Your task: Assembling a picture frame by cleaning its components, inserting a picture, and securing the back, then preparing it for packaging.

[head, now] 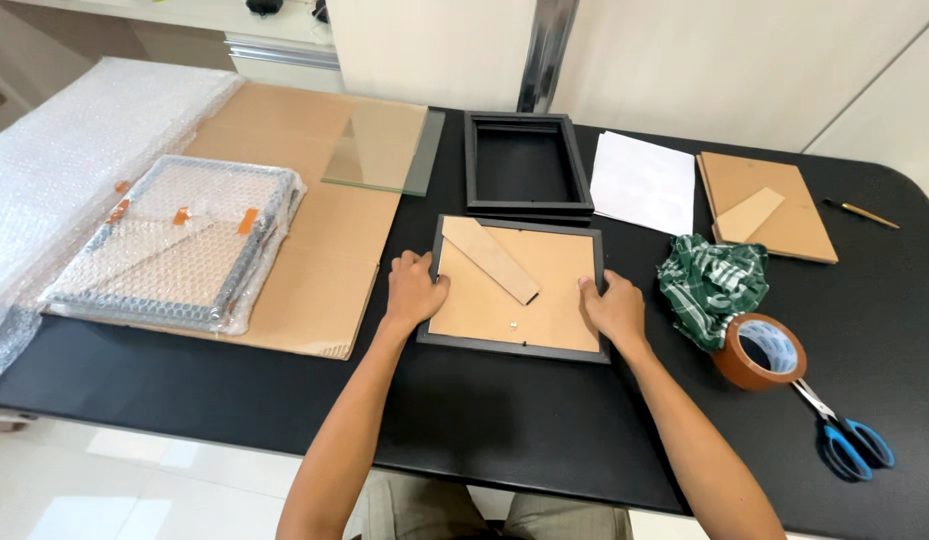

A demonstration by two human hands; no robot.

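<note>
Both hands, left (414,290) & right (614,308), gripping side edges of black picture frame (514,285), face-down, center of table (484,420). Bubble-wrapped pkg (174,240) w/ orange tape tabs far left on cardboard sheet (314,270). Brown tape roll (757,350) right.

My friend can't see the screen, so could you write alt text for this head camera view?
A person's left hand and right hand grip the two sides of a black picture frame lying face down on a black table, its brown backing board up. Around it lie a bubble-wrapped frame, a glass pane, an empty frame, white paper, a green cloth, brown tape and blue scissors.
</note>
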